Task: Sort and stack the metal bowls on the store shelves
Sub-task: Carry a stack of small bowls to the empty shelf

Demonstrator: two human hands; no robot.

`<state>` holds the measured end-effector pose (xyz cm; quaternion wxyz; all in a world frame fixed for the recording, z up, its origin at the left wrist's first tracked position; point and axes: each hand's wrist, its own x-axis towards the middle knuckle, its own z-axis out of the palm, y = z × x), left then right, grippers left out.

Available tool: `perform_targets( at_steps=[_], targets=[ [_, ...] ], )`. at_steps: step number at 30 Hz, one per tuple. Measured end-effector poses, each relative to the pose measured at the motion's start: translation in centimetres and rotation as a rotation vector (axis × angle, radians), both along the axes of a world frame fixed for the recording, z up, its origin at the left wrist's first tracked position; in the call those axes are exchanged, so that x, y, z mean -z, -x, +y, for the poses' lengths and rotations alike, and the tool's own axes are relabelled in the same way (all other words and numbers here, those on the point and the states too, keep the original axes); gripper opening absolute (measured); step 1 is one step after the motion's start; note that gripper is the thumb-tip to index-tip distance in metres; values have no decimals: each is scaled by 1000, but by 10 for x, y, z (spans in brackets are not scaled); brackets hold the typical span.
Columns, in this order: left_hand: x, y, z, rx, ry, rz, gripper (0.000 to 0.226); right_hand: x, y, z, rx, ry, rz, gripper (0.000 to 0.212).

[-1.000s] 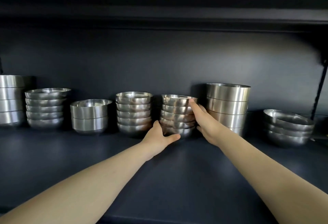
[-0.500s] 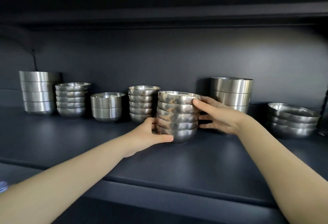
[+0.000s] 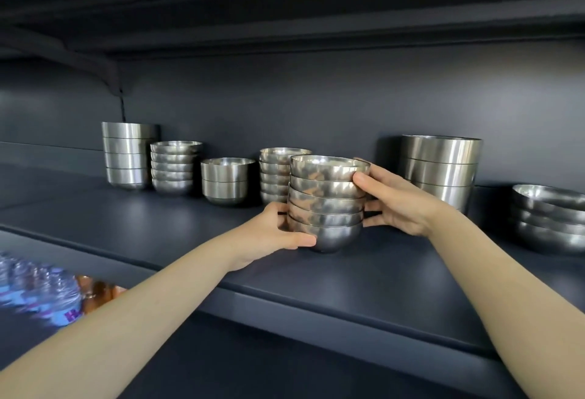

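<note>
- This looks like a shop: one long dark shelf [image 3: 158,227] carries only steel bowls, sorted by shape like stock on display.
- Left of the front stack of bowls [image 3: 327,202] stand a tall straight-sided stack [image 3: 126,155], a rounded stack [image 3: 172,167], a deeper pair [image 3: 225,182] and a second rounded stack [image 3: 273,177].
- Right of it are a stack of large bowls [image 3: 441,167] and, further right, wide shallow bowls [image 3: 550,218].
- Above it runs an upper shelf [image 3: 316,18] on a bracket [image 3: 114,79].
- Below it to the left are blurred rows of water bottles [image 3: 41,291].
</note>
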<state>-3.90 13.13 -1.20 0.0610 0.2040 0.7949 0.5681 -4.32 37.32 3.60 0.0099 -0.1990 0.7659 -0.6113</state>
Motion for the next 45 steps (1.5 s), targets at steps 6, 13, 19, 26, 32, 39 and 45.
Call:
perform_targets(
  at_steps=[6, 13, 19, 26, 32, 39, 45],
  targets=[
    [-7, -31, -46, -58, -89, 24, 52, -12, -15, -44, -86, 18, 32, 62],
    [-16, -75, -161, -243, -101, 88, 51, -23, -32, -164, -185, 70, 37, 72],
    [-18, -133, -303, -444, -90, 121, 76, -26, -51, -317, -367, 90, 34, 68],
    [-11, -205, -462, -650, -51, 122, 40, -17, -72, -502, -590, 76, 9, 59],
    [-6, -226, -569, -784, -76, 125, 40, -14, -69, -634, -719, 94, 1, 55],
    [6, -190, -686, -865, -37, 159, 38, -8, -18, -761, -813, 94, -42, 48],
    [9, -130, -779, -887, -101, 163, 43, -18, 42, -867, -832, 51, 5, 51]
  ],
)
